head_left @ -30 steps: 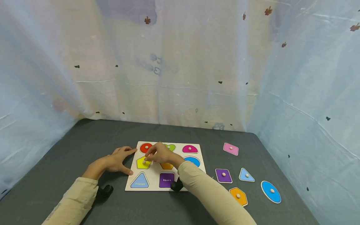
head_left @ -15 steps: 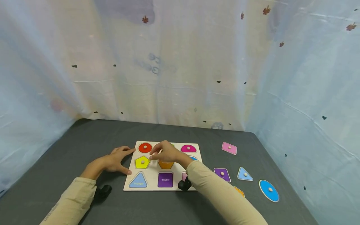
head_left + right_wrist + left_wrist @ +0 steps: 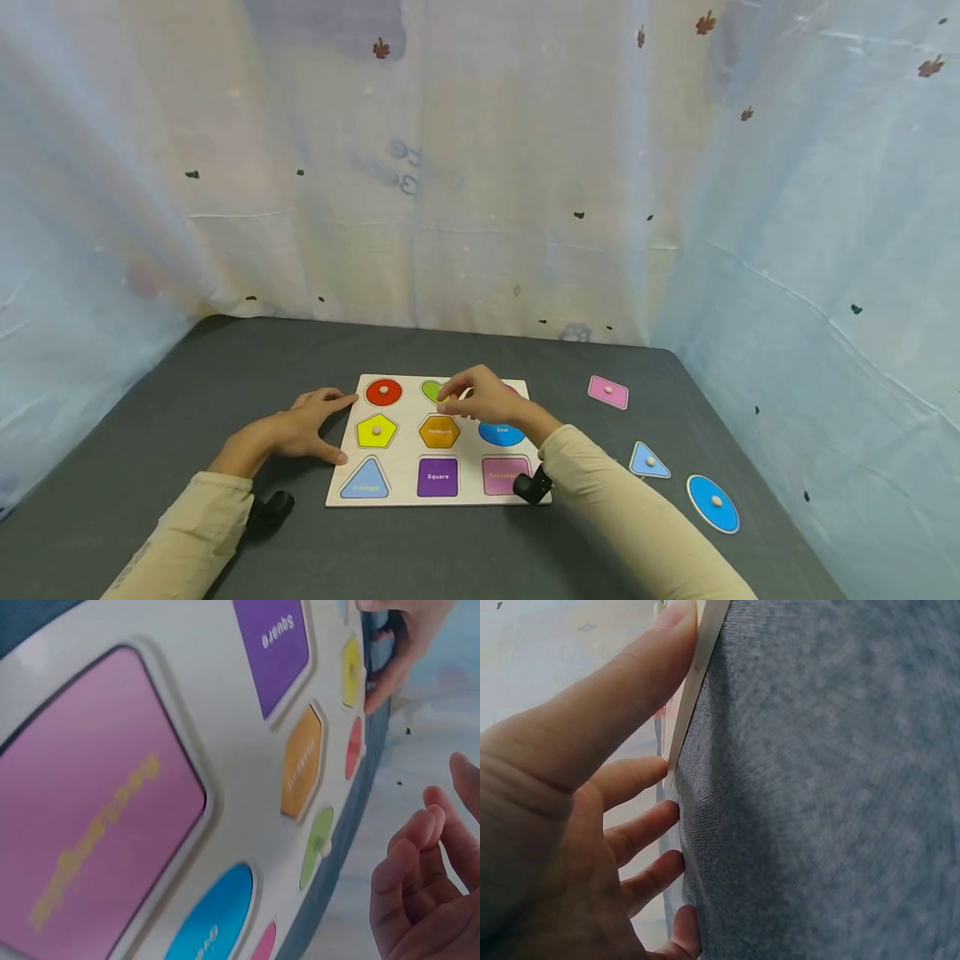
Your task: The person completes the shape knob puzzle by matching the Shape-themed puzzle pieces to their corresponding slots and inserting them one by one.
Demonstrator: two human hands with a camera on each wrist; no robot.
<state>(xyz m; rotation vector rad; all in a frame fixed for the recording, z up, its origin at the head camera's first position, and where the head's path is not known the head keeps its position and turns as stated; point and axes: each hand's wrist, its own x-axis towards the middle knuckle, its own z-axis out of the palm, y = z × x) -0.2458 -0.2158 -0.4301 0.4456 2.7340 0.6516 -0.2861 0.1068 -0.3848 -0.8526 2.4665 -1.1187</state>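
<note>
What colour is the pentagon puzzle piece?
The pentagon puzzle piece is yellow; it shows best in the head view.

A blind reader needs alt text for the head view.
A person's left hand touches the left edge of a puzzle board while the right hand hovers over it near the green heart. A pink rectangle, blue triangle and blue oval lie to its right.

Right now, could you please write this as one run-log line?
left hand: touching puzzle board; right hand: over board, empty; visible loose: pink rectangle, blue triangle, blue oval
</note>
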